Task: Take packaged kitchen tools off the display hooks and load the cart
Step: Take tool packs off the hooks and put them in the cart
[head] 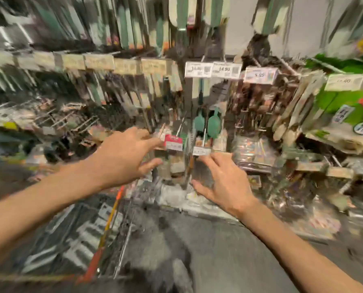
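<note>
Blurred display hooks (197,85) of packaged kitchen tools (214,125) fill the upper frame, while left hand (121,159) and right hand (225,182) reach spread-fingered, empty, at centre, above the cart (104,229) at lower left.

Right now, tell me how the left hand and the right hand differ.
The left hand reaches higher, fingertips near a red price tag; the right hand sits lower, just below a white tag. The left hand's fingers point right; the right hand's point up, thumb spread. Both are open and hold nothing.
</note>
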Demonstrator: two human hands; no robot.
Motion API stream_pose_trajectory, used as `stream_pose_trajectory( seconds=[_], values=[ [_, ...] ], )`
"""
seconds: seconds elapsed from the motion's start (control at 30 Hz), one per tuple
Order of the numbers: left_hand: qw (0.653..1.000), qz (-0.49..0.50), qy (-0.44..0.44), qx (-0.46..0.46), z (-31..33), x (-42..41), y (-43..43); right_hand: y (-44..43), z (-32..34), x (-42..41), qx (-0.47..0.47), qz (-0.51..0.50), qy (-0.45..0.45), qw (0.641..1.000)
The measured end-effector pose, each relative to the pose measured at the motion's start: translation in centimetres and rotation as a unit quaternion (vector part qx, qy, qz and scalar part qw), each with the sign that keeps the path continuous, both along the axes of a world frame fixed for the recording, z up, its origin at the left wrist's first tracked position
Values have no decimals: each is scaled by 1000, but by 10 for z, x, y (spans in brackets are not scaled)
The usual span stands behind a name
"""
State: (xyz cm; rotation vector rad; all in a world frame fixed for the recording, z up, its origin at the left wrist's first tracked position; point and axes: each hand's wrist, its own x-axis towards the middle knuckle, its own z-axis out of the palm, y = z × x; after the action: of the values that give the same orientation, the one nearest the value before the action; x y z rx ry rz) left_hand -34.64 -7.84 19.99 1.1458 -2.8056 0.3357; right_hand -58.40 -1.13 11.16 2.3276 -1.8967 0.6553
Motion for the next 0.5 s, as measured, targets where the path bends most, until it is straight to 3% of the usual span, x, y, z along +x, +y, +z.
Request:
stream_pose_trajectory(
  seconds=[0.1, 0.27, 0.37, 0.5],
  values=[
    [995, 72, -7, 63, -54, 54, 65, 32, -49, 49, 73, 60, 0, 996],
    [953, 247, 46, 171, -109, 128, 149, 66, -99, 135, 177, 140, -10, 974],
    [920, 324, 96, 201, -130, 167, 170, 75, -112, 183, 216, 189, -21, 958],
    [887, 382, 98, 239, -170, 235, 167, 70, -129, 254, 250, 218, -13, 943]
  ],
)
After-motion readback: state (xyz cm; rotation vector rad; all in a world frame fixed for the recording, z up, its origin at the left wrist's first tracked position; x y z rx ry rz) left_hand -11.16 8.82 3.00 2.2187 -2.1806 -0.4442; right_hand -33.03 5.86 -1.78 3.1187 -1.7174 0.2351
